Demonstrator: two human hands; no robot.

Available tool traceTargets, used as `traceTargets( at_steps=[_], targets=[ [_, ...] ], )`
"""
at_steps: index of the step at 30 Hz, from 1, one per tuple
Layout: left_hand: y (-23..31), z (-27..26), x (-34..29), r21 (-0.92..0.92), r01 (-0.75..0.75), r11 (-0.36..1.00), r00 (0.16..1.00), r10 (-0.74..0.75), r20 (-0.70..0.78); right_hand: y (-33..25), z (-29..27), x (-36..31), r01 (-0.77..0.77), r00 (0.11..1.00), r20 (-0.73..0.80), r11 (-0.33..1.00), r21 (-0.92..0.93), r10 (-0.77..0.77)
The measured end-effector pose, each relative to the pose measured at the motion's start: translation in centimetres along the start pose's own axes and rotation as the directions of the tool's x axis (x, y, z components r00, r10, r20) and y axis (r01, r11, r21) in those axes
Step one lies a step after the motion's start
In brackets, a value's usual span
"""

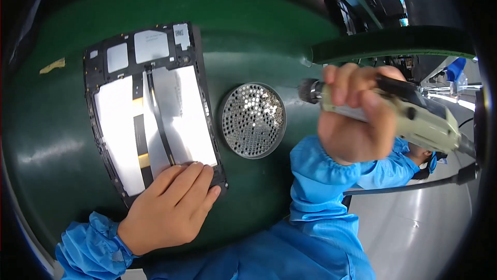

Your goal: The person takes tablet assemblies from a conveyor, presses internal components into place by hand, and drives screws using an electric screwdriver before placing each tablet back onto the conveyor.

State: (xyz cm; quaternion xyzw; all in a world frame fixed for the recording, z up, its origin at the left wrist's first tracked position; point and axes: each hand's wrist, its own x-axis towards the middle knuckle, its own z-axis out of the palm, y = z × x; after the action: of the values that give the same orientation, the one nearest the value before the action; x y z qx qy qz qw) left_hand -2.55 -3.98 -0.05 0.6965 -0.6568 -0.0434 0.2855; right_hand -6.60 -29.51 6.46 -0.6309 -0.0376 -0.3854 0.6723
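An opened tablet with a black frame, silver-white battery panels and dark ribbon cables lies on the green mat, slightly turned. My left hand rests with its fingers stretched out over the tablet's lower edge, holding nothing. My right hand is wrapped round a pale electric screwdriver, raised off the mat at the right. Its dark tip points left and looks blurred. Between the tablet and the screwdriver sits a round metal dish full of holes, with small screws gathered at its upper right.
A scrap of yellowish tape lies on the green mat at the left. A dark green padded bar runs along the far right. A cable hangs below the screwdriver. Another person in blue is at the right.
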Motion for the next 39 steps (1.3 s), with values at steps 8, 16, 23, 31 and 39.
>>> traceTargets(
  at_steps=[8,16,23,31,39],
  targets=[
    [-0.4,0.3,-0.2,0.028,0.015,0.999,0.997,-0.017,0.071,3.7,-0.2,-1.9,-0.169,0.984,-0.059,0.985,-0.028,0.167],
    [-0.3,-0.2,-0.3,0.096,-0.013,0.995,0.989,-0.002,0.145,4.5,-0.6,-2.1,-0.175,0.984,-0.019,0.985,0.009,0.175],
    [-0.3,-0.2,-0.2,0.099,-0.011,0.995,0.991,-0.003,0.135,5.2,-0.8,-2.3,-0.186,0.982,-0.001,0.982,0.021,0.186],
    [-0.4,-0.2,0.0,0.084,-0.004,0.996,0.992,-0.007,0.128,5.1,-0.7,-2.4,-0.181,0.983,0.008,0.983,-0.017,0.181],
    [-0.4,0.0,-0.2,0.042,0.013,0.999,0.992,-0.018,0.124,5.2,-0.6,-2.4,-0.186,0.983,-0.004,0.983,-0.001,0.186]
  ],
)
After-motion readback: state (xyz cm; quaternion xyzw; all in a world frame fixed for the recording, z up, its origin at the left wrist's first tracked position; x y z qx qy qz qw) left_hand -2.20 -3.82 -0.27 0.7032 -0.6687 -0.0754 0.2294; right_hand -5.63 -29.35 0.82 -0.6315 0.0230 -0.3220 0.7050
